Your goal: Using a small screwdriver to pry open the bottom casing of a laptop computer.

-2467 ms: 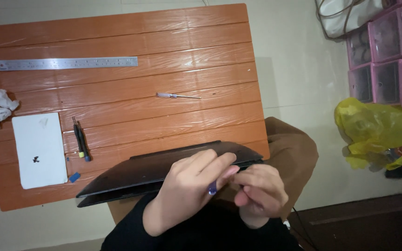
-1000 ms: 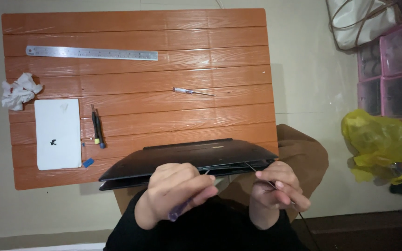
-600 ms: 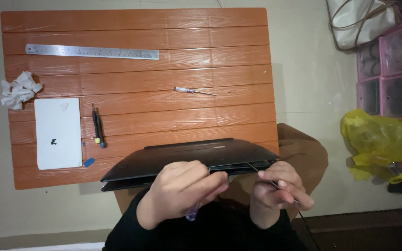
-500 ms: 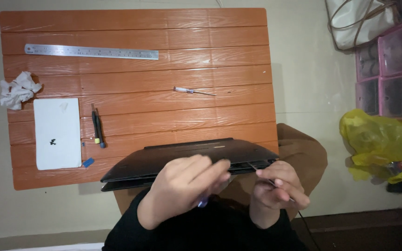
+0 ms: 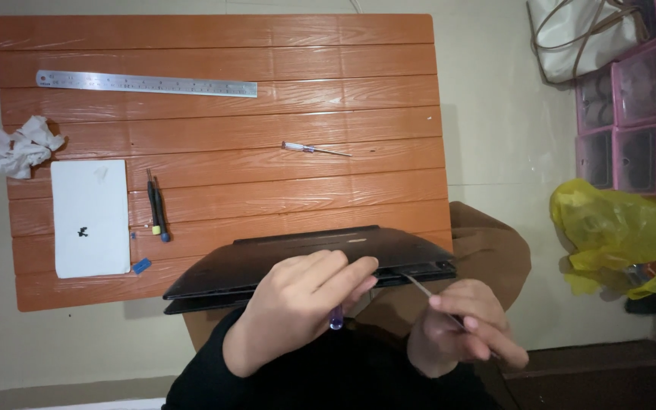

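Note:
A black closed laptop [image 5: 305, 254] hangs over the near edge of the orange slatted table [image 5: 214, 53]. My left hand [image 5: 298, 311] rests its fingers on the laptop's near edge and grips a small tool with a clear purple handle [image 5: 335, 317]. My right hand [image 5: 465, 334] pinches a thin metal tool [image 5: 419, 287]. The tip of that tool touches the laptop's near right edge. Both sleeves are black.
On the table lie a steel ruler [image 5: 146, 83], a small screwdriver [image 5: 314, 149], crumpled tissue [image 5: 24, 146], a white rectangular pad [image 5: 90, 218], two thin tools [image 5: 156, 205] and a small blue piece [image 5: 141, 266]. At right are a brown cushion [image 5: 491, 250], a yellow plastic bag [image 5: 616, 235], pink drawers [image 5: 639, 99] and a white bag [image 5: 586, 34].
My left fingers have crept up onto the laptop's edge and the purple handle has shifted under my hand. My right hand has stayed at the right edge with the metal tool.

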